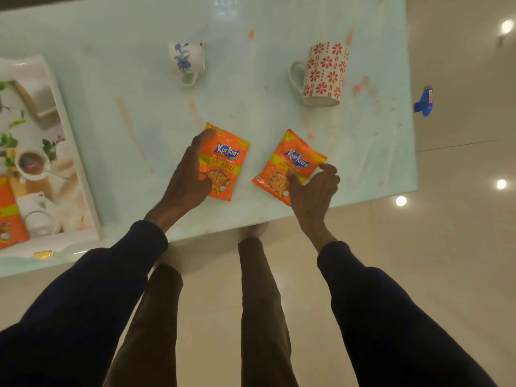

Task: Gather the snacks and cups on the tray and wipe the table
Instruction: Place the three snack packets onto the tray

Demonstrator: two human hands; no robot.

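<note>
Dark sleeves (92, 289) reach over the near table (111, 51) edge. L hand (190, 174) grips the left Kurkure pkt (227, 163) by its side, thumb on the front. R hand (312, 188) pinches the right pkt (290, 166), thumb on top, fingers curled at its edge. A 3rd pkt (8, 213) lies on the tray (82, 180) at far left. The blue-flower cup (187, 60) & red-flower mug (325, 74) sit further back on the smeared glass.

table (111, 37): pale green glass top, orange smears (124, 113) | floor (460, 247): glossy cream tiles, right of and below table | light spots (401, 201): reflected in floor right of table | blue thing (424, 101): floor, just off table's right edge
</note>
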